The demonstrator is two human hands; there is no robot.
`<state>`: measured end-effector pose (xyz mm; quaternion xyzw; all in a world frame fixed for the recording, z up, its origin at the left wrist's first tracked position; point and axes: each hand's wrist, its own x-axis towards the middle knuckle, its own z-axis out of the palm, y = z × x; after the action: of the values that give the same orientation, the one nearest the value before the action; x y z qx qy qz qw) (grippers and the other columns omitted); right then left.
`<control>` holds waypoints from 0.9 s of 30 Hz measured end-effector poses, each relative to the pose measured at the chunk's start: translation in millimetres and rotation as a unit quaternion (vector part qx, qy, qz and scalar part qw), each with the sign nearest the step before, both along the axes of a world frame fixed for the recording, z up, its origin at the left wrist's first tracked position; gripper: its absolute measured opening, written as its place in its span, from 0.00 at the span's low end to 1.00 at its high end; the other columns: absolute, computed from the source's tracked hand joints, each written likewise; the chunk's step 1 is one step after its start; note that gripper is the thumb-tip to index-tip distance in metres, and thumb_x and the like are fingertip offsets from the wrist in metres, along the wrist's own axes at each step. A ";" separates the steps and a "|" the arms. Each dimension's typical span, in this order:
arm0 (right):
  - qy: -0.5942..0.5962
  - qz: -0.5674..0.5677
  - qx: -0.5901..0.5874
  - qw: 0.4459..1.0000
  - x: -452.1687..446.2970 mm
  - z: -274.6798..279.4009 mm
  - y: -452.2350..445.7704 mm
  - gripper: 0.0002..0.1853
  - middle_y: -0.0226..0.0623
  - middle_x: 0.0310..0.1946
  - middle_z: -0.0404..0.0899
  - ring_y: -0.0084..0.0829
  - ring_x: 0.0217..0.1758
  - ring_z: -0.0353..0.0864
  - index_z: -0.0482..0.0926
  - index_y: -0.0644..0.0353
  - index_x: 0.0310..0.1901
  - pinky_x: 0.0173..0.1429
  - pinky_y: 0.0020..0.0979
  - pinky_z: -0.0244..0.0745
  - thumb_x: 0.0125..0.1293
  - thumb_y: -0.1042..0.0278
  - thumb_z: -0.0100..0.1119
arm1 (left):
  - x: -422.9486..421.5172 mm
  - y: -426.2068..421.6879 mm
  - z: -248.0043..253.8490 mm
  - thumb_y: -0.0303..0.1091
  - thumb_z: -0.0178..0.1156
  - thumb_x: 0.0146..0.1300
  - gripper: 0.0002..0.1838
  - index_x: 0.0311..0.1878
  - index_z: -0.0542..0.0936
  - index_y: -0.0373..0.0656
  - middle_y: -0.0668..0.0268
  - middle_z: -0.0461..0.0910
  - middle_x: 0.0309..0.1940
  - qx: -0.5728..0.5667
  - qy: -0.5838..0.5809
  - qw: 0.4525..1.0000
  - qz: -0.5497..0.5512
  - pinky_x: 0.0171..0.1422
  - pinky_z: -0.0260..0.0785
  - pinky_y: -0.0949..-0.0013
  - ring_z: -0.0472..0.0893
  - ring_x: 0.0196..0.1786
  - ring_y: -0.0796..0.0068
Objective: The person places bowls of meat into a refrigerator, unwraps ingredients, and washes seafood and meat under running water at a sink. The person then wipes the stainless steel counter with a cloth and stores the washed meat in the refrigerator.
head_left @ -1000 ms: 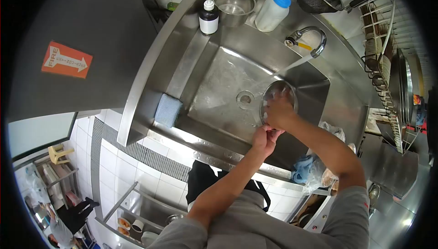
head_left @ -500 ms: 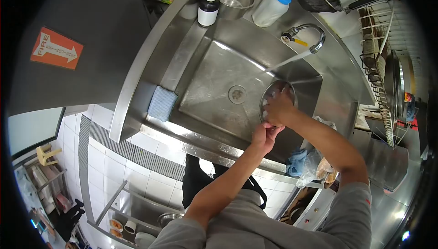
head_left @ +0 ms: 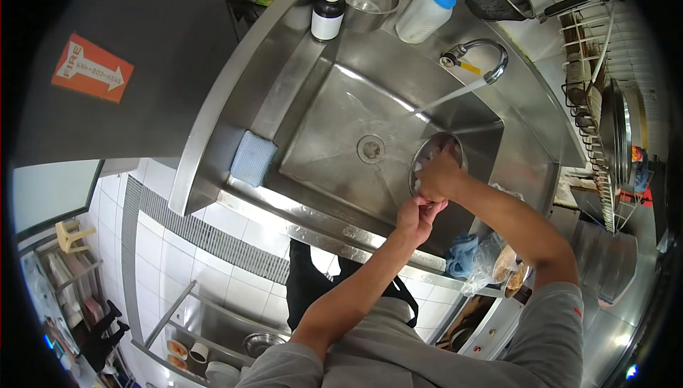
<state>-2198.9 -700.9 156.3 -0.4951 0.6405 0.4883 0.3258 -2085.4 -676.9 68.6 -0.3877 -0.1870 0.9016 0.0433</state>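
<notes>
A round metal bowl point(head_left: 422, 152) is held tilted over the right part of the steel sink point(head_left: 334, 125). My left hand point(head_left: 417, 219) grips its near rim, fingers closed. Inside the bowl is my right hand point(head_left: 442, 173), its fingers bent against the inner surface with some white bits or suds around them; whether it holds anything is hidden. Water runs from the curved faucet point(head_left: 493, 68) into the sink, beyond the bowl. The drain point(head_left: 371, 149) lies left of the bowl.
A soap pump bottle point(head_left: 327, 14), a metal pot point(head_left: 371, 4) and a blue-capped bottle point(head_left: 425, 17) stand along the back ledge. A blue sponge point(head_left: 253, 159) is at left, a blue cloth point(head_left: 462, 254) at right. A wire rack point(head_left: 590, 103) holds dishes. Part of another person shows lower left.
The camera view has shifted, then steadied. My right hand has moved slightly within the bowl, and the bowl has shifted a little towards me. Water still runs.
</notes>
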 end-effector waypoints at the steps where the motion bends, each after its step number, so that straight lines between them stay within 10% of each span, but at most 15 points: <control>1: -0.001 0.001 0.000 1.000 -0.7 -1.5 1.8 0.28 0.37 0.64 0.69 0.53 0.69 0.63 0.75 0.42 0.61 0.63 0.74 0.50 0.60 0.42 0.53 | 0.1 1.3 -0.6 0.18 0.49 0.59 0.12 0.44 0.72 0.19 0.44 0.75 0.46 0.000 -0.001 1.000 0.001 0.44 0.85 0.76 0.78 0.53 0.46; 27: -0.098 -0.038 0.077 0.991 -2.9 -35.8 48.8 0.24 0.35 0.61 0.73 0.47 0.64 0.72 0.78 0.46 0.56 0.55 0.74 0.60 0.60 0.47 0.53 | 13.7 42.8 -34.7 0.17 0.50 0.59 0.15 0.49 0.70 0.18 0.46 0.75 0.47 0.024 0.000 0.998 -0.065 0.49 0.83 0.77 0.79 0.54 0.49</control>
<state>-2201.8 -652.1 120.6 -0.4894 0.5845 0.4720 0.4428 -2071.7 -634.1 33.9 -0.3977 -0.1833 0.8921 0.1109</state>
